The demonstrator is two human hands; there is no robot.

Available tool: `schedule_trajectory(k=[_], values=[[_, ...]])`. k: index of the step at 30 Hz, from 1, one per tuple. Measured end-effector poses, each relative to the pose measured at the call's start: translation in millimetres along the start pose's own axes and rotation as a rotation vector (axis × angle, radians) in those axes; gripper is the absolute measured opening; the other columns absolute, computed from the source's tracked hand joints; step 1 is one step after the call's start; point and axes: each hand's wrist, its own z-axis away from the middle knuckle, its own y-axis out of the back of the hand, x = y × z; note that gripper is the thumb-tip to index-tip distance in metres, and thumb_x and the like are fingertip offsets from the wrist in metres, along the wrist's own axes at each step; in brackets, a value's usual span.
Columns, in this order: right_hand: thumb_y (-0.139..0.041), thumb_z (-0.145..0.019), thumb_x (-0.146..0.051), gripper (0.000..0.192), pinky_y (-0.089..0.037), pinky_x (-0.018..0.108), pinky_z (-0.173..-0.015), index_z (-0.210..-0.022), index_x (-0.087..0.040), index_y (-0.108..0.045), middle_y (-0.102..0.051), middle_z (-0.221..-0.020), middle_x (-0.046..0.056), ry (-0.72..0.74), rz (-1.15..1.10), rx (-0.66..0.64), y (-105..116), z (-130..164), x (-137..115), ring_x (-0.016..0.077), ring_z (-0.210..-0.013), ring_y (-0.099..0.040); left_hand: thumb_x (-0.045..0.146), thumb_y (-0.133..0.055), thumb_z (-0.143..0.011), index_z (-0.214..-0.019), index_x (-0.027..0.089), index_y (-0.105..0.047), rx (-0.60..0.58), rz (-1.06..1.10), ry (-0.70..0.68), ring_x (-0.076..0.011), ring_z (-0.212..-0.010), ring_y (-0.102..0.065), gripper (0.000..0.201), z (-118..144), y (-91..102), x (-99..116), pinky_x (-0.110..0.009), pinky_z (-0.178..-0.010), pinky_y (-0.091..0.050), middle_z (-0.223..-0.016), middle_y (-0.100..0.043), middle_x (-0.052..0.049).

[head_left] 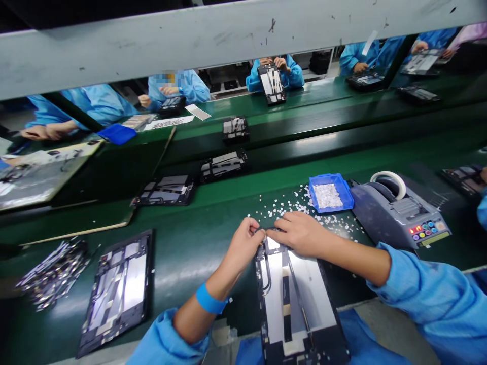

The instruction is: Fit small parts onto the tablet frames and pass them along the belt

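Observation:
An open tablet (317, 294) with its silver inside, black frame and thin cables facing up lies in front of me, its near end reaching past the table edge. My left hand (245, 243) is at its far left corner, thumb and index finger pinched together; whatever is between them is too small to make out. My right hand (300, 234) grips the far edge, fingers curled over it, with the fingertips close to the left thumb. Beyond the hands, a blue tray (344, 190) holds small white pieces, and more white bits (281, 207) are scattered on the green table.
A tape dispenser (399, 213) stands right of the tray. To the left lie another open tablet (122, 289) and a pile of thin metallic strips (57, 274). More opened tablets (167, 190) rest along the line. Co-workers in blue sleeves (294, 76) work across, below a grey beam (228, 38).

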Motion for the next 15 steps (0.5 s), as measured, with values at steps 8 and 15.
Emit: schedule_trajectory(k=[8, 15], values=[[-0.047, -0.104, -0.019, 0.028, -0.039, 0.035, -0.076, -0.12, -0.019, -0.07, -0.071, -0.103, 0.009, -0.025, -0.051, 0.16, 11, 7, 0, 0.0211, -0.088, -0.056, 0.025, -0.066, -0.077, -0.111, 0.022, -0.06, 0.102, -0.303, -0.206, -0.0203, -0.093, -0.057, 0.035, 20, 4.7, 3, -0.036, -0.088, -0.048, -0.106, -0.06, -0.004], [-0.05, -0.103, -0.033, 0.031, -0.051, 0.039, -0.089, -0.12, -0.02, -0.072, -0.076, -0.11, 0.01, -0.752, -0.41, 0.172, 35, 97, -43, 0.0259, -0.098, -0.069, 0.044, -0.051, -0.094, -0.146, 0.019, -0.048, 0.112, -0.229, -0.043, -0.0264, -0.108, -0.06, 0.058, 94, 23.8, -38, -0.046, -0.099, -0.051, -0.129, -0.057, -0.015]])
